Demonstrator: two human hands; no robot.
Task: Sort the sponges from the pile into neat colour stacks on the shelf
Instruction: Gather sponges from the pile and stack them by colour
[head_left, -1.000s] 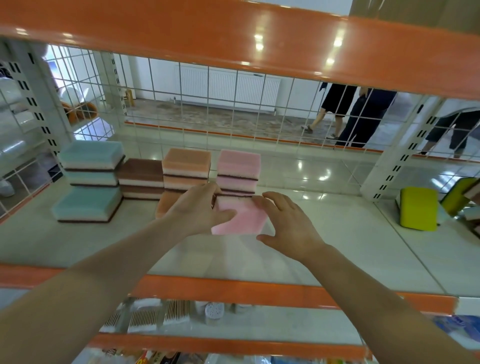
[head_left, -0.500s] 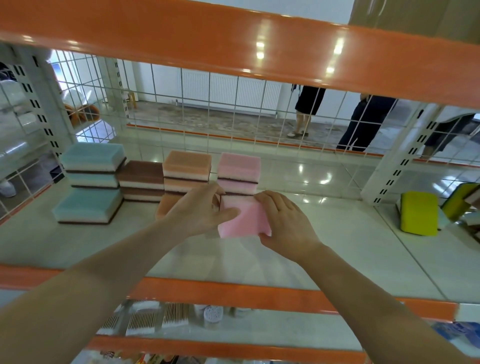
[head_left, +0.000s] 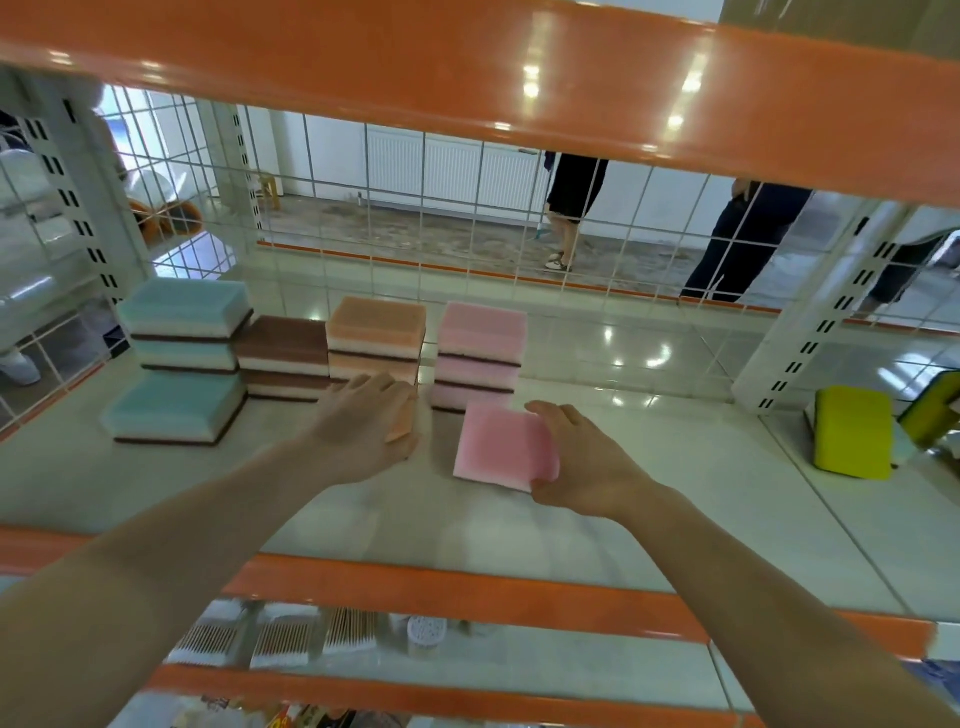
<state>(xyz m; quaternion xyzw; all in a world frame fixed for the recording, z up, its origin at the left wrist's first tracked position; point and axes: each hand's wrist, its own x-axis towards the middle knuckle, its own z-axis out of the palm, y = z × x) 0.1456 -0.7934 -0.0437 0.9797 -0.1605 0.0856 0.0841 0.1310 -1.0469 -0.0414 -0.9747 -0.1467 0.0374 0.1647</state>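
My right hand (head_left: 582, 462) grips a loose pink sponge (head_left: 501, 446) by its right edge, tilted just above the white shelf (head_left: 156, 483), in front of the pink stack (head_left: 480, 353). My left hand (head_left: 363, 426) lies over a loose orange sponge (head_left: 402, 420) in front of the orange stack (head_left: 376, 338); only the sponge's right end shows. Left of these stand a brown stack (head_left: 283, 356) and a teal stack (head_left: 184, 322), with one teal sponge (head_left: 174, 408) lying in front.
A yellow sponge (head_left: 852, 431) stands at the right by a white upright post (head_left: 821, 312). A wire grid (head_left: 395, 197) closes the back of the shelf. An orange beam (head_left: 467, 57) runs overhead and another (head_left: 467, 592) along the front edge. People stand beyond the grid.
My right hand has pulled the pink sponge a little right and toward me, away from my left hand. My left hand let go of it and now rests over the orange sponge.
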